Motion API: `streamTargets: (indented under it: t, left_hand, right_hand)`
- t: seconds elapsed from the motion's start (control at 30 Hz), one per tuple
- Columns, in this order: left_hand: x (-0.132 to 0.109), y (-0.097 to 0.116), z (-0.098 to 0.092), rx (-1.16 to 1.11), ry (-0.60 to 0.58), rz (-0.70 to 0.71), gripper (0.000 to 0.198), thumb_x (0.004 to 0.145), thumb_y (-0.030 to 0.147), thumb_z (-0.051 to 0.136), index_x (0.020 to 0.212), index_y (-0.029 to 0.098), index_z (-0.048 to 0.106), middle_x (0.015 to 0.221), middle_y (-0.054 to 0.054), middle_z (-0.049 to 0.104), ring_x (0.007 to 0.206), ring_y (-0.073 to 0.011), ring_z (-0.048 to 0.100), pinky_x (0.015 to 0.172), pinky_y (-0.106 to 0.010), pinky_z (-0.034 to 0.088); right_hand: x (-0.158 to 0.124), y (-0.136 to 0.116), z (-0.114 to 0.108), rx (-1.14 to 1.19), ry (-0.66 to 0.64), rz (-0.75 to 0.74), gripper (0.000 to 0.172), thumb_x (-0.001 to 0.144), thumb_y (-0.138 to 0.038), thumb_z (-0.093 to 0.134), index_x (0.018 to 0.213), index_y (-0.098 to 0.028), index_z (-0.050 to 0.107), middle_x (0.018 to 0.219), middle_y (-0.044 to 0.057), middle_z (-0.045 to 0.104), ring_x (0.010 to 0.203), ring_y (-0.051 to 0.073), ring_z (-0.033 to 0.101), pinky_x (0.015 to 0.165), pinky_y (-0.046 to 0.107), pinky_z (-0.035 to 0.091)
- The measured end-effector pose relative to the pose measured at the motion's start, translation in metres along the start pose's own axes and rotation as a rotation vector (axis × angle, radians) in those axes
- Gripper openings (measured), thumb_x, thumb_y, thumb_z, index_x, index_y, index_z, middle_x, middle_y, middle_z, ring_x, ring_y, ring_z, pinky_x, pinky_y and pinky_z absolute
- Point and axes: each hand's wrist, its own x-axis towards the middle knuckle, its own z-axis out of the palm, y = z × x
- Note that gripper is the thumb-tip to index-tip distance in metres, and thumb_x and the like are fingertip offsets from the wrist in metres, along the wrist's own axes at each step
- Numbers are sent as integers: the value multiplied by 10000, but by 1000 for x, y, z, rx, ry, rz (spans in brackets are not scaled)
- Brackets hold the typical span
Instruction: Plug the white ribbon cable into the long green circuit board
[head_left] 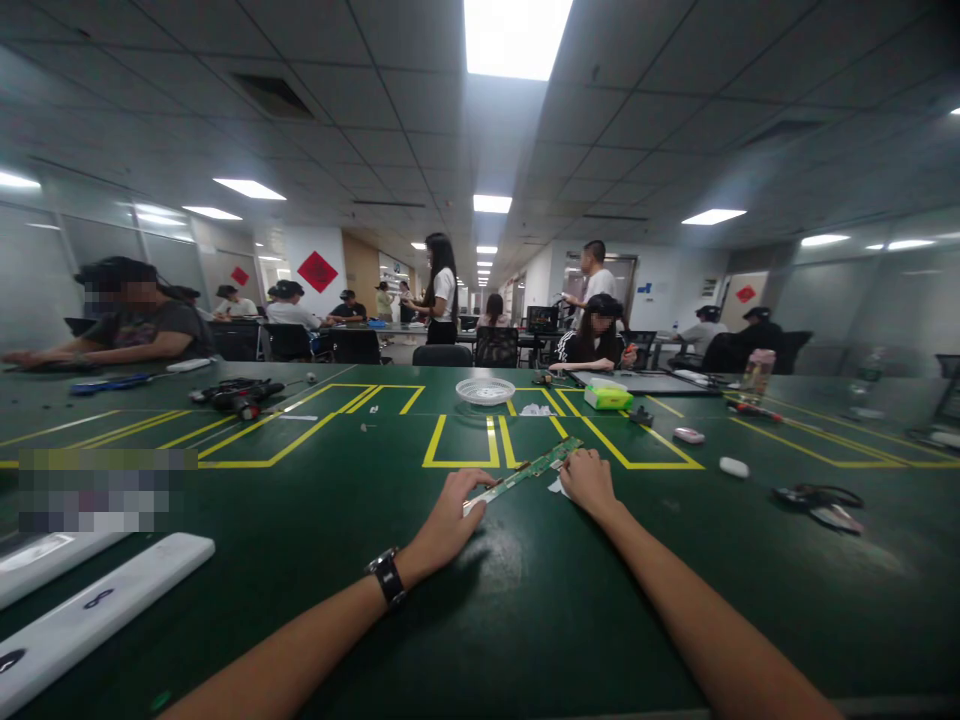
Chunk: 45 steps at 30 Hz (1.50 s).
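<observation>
A long, narrow green circuit board [534,468] slants across the middle of the view, its far right end raised toward the back. My left hand [453,515] grips the board's near left end, thumb and fingers closed around it. At the other end, my right hand [589,480] has its fingers bent in against the board's right part; the fingertips are partly hidden. Just below the right fingers shows a scrap of white paper [557,487]. A dark watch [387,577] sits on my left wrist.
Yellow tape outlines mark the green table [525,640]. A white basket [485,391] and a green-yellow tissue pack [608,395] stand toward the back. Long white casings [112,610] lie at left, a black power tool [238,395] behind them. Cables [821,505] lie right. Co-workers sit beyond.
</observation>
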Motion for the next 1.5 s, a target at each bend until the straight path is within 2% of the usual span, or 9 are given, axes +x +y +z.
streamTargets:
  t: [0.1, 0.3, 0.47, 0.53, 0.73, 0.93, 1.0, 1.27, 1.5]
  left_hand:
    - [0, 2, 0, 6, -23, 2, 284, 844, 171, 466, 1097, 208, 592, 1132, -79, 570, 1092, -233, 473, 987, -386, 353]
    - [-1, 3, 0, 51, -48, 7, 267, 852, 173, 472, 1092, 212, 580, 1125, -71, 569, 1083, -226, 470, 985, -392, 353]
    - [0, 3, 0, 59, -50, 3, 268, 856, 174, 466, 1098, 218, 572, 1132, -65, 570, 1073, -221, 476, 969, -386, 370]
    - [0, 3, 0, 62, -57, 13, 266, 863, 186, 461, 1101, 221, 573, 1127, -62, 576, 1069, -219, 480, 965, -381, 374]
    - [-1, 5, 0, 76, -58, 8, 253, 861, 179, 467, 1087, 215, 575, 1114, -53, 574, 1058, -206, 483, 963, -362, 375]
    - [-1, 3, -1, 57, -67, 3, 265, 868, 187, 459, 1109, 220, 564, 1136, -55, 567, 1066, -206, 478, 963, -361, 375]
    - [-1, 3, -1, 57, -73, 4, 267, 870, 195, 460, 1115, 221, 563, 1138, -57, 568, 1068, -210, 477, 961, -365, 377]
    - [-2, 8, -1, 76, -80, 5, 244, 869, 213, 474, 1089, 221, 580, 1111, -51, 580, 1049, -207, 491, 953, -356, 385]
    - [-2, 4, -1, 72, -96, 17, 246, 880, 206, 460, 1094, 219, 579, 1112, -62, 579, 1058, -212, 486, 965, -370, 375]
  right_hand:
    - [1, 1, 2, 10, -7, 0, 278, 885, -257, 414, 942, -133, 656, 1066, 165, 608, 1048, 283, 473, 820, 362, 356]
    - [1, -1, 0, 115, -55, -162, 228, 864, -280, 464, 916, -163, 652, 1031, 106, 628, 1021, 231, 502, 843, 306, 365]
    - [3, 2, 1, 75, -32, 16, 253, 863, -295, 452, 931, -155, 651, 1036, 127, 623, 1012, 268, 501, 794, 340, 383]
    - [3, 4, 2, 65, -23, 25, 255, 865, -282, 442, 926, -145, 649, 1026, 135, 622, 1002, 273, 505, 779, 341, 386]
    - [2, 4, 4, 171, -46, -163, 209, 847, -262, 474, 908, -162, 648, 1001, 94, 627, 990, 219, 515, 813, 285, 373]
    - [3, 6, 1, 116, -38, 21, 247, 858, -278, 447, 930, -163, 653, 1032, 120, 622, 989, 259, 513, 779, 326, 379]
    - [3, 7, 1, 96, -41, 35, 253, 862, -271, 440, 937, -153, 651, 1042, 132, 617, 988, 263, 513, 777, 329, 379]
    - [3, 1, 6, 185, -41, -199, 213, 839, -251, 471, 919, -170, 651, 983, 84, 628, 968, 205, 527, 838, 282, 369]
    - [4, 6, 2, 97, -58, 71, 262, 857, -294, 440, 974, -176, 642, 1061, 124, 601, 1007, 265, 506, 788, 345, 380]
